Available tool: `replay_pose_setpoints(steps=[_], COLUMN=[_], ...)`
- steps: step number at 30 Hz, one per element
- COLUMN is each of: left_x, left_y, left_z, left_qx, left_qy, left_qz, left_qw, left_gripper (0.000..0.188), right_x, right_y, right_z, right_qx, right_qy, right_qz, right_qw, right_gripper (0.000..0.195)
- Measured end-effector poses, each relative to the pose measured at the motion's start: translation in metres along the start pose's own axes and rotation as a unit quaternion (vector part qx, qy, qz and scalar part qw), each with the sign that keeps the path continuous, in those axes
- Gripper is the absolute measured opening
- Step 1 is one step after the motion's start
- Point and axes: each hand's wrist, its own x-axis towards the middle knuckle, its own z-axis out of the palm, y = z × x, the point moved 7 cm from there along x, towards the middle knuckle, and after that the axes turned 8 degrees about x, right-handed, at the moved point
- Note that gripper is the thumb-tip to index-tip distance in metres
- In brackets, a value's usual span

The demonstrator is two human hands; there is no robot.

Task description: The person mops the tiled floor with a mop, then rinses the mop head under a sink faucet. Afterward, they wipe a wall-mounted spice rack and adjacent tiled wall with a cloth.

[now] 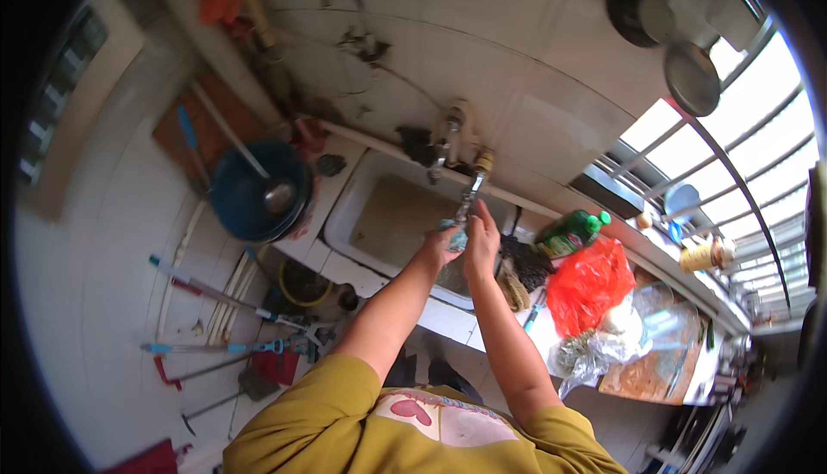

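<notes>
Both my hands are over the right part of a white sink basin (336, 216), close under a metal faucet (477, 183). Fingers of my left hand (442, 245) are closed on a small blue-green item, perhaps a cloth or scrubber (457, 239). Beside it, my right hand (482, 241) is raised with its fingers near the faucet's spout; whether it also grips the item cannot be told. A second faucet (440, 157) is mounted to the left. Murky, brownish water or a stained bottom (400, 216) shows in the basin.
Right of the sink lie dark and tan scrubbers (513, 288), a green bottle (568, 235), a red plastic bag (591, 287) and a wooden cutting board (646, 370). On the left stand blue buckets (226, 196) with a metal ladle (279, 196). Mop handles (213, 348) lean below.
</notes>
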Motion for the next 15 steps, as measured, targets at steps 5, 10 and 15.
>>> replay_pose_setpoints(steps=[5, 10, 15], left_x=[-0.026, -0.067, -0.066], left_y=[0.011, 0.004, 0.007], left_z=[-0.011, 0.001, 0.032], left_qx=[0.054, -0.099, -0.08], left_qy=[0.094, 0.071, 0.052], left_qz=[0.058, -0.049, -0.003], left_qw=[0.992, 0.991, 0.995], left_gripper=[0.034, 0.047, 0.056], right_x=[-0.018, -0.031, -0.038], right_y=[0.013, 0.034, 0.049], right_z=[0.053, 0.024, 0.012], right_qx=[-0.044, -0.144, -0.217], right_qy=[-0.043, -0.036, -0.036], right_qz=[-0.027, 0.032, 0.026], right_qw=[0.998, 0.988, 0.975], right_gripper=[0.057, 0.058, 0.066])
